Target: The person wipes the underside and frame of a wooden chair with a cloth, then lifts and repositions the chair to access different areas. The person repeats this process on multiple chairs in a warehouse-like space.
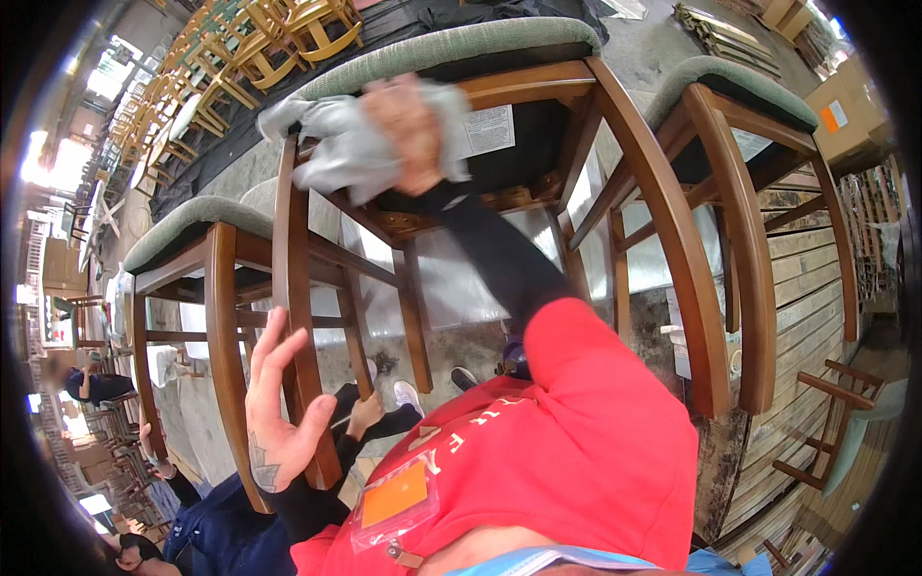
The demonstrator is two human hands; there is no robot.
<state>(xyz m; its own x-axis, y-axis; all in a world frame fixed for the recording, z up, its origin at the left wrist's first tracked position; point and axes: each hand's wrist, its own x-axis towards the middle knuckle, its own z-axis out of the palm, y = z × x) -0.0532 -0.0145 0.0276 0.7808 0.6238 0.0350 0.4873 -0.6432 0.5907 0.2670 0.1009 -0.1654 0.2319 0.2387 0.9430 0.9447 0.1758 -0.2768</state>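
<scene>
In front of me stands a brown wooden chair (663, 211) with a grey-green padded seat (461, 53), tilted so that its dark underside shows. My right hand (403, 125) grips a crumpled light grey cloth (351, 144) and presses it against the seat frame near the top of the left leg. Its fingers are partly blurred. My left hand (280, 422) is open, fingers stretched and thumb apart, beside the lower part of that chair leg (293, 259). Whether the palm touches the wood, I cannot tell. A white printed label (488, 132) sits on the chair's underside.
Similar chairs stand close by on the left (219, 288) and right (730, 144). At lower left, a person in dark blue (226, 523) works near the left chair. Slatted wooden pallets (792, 259) and a cardboard box (850, 110) lie right. Many wooden chair frames (250, 58) stand far left.
</scene>
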